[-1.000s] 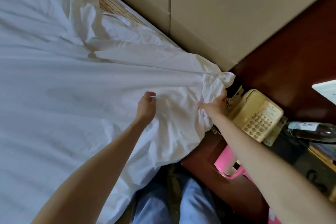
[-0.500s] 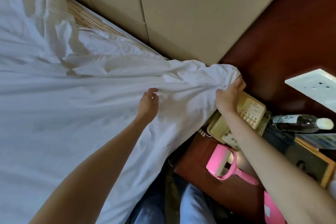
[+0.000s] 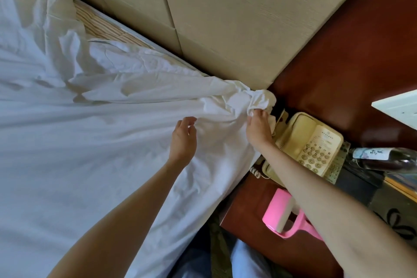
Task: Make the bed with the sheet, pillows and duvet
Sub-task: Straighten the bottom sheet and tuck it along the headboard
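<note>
— What do we see of ourselves here?
— Two bare forearms, no sleeves down to the elbows, running in from the lower left and lower right of the frame. Our left hand (image 3: pixel 183 140) and right hand (image 3: pixel 258 127) carry no rings, watch or gloves.
— And lower down?
— At the bottom centre, our legs (image 3: pixel 243 262) in light blue trousers.

The right hand (image 3: pixel 258 125) grips the bunched corner of the white sheet (image 3: pixel 90 142) beside a cream telephone (image 3: pixel 313 144).
</note>
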The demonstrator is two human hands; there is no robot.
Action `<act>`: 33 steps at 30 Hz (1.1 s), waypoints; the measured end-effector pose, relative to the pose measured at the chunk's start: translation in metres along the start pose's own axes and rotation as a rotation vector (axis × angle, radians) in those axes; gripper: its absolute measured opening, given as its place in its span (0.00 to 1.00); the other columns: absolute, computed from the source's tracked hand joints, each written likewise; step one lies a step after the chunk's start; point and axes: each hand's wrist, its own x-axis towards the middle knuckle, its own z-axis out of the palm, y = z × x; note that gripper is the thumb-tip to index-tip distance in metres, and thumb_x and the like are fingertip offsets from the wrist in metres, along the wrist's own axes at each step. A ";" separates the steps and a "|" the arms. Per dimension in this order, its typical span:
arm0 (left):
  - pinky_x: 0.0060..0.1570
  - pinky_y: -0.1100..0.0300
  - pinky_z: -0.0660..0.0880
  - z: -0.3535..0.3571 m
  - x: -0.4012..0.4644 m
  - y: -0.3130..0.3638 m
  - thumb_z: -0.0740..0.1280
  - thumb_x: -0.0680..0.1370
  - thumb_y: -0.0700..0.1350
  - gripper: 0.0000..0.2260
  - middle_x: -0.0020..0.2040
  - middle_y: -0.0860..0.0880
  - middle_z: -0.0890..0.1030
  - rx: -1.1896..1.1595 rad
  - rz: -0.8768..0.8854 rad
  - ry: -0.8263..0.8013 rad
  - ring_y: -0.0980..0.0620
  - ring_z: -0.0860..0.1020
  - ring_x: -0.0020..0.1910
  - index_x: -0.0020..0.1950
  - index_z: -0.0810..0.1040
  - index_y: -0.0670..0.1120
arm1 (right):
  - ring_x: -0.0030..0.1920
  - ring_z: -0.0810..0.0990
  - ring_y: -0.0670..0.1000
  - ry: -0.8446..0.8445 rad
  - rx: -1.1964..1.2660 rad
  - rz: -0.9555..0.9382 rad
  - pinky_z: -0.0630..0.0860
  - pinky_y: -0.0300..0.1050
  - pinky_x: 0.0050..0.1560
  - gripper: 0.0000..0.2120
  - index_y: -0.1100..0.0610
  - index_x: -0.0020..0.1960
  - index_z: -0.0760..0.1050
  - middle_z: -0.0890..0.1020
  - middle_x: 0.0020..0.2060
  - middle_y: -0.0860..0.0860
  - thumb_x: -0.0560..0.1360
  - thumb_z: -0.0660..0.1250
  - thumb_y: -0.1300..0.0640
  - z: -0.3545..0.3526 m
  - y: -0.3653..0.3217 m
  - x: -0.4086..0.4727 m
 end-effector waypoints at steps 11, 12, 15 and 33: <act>0.55 0.50 0.75 -0.024 0.050 -0.014 0.56 0.81 0.39 0.16 0.64 0.46 0.75 0.184 0.184 0.020 0.45 0.76 0.58 0.67 0.73 0.45 | 0.61 0.75 0.60 0.013 0.561 0.635 0.73 0.54 0.61 0.24 0.60 0.70 0.68 0.76 0.62 0.58 0.82 0.54 0.45 0.034 0.013 0.077; 0.54 0.49 0.75 -0.027 0.055 -0.013 0.56 0.81 0.39 0.16 0.63 0.46 0.75 0.191 0.192 0.025 0.45 0.76 0.58 0.66 0.74 0.45 | 0.61 0.75 0.61 0.087 0.509 0.626 0.73 0.54 0.60 0.23 0.63 0.69 0.68 0.75 0.63 0.59 0.82 0.54 0.48 0.035 0.006 0.073; 0.48 0.47 0.75 -0.042 0.070 -0.009 0.57 0.80 0.37 0.13 0.56 0.43 0.77 0.282 0.336 0.117 0.41 0.77 0.51 0.60 0.77 0.42 | 0.66 0.69 0.64 0.239 0.370 0.493 0.68 0.58 0.65 0.21 0.65 0.70 0.64 0.68 0.68 0.62 0.80 0.55 0.58 0.043 -0.015 0.047; 0.59 0.43 0.71 -0.175 0.206 -0.015 0.57 0.81 0.56 0.20 0.66 0.40 0.68 1.192 0.193 -0.264 0.39 0.69 0.63 0.69 0.68 0.47 | 0.56 0.71 0.58 -0.097 -0.351 -0.449 0.70 0.51 0.55 0.18 0.55 0.52 0.80 0.74 0.55 0.55 0.78 0.61 0.42 0.037 -0.132 0.083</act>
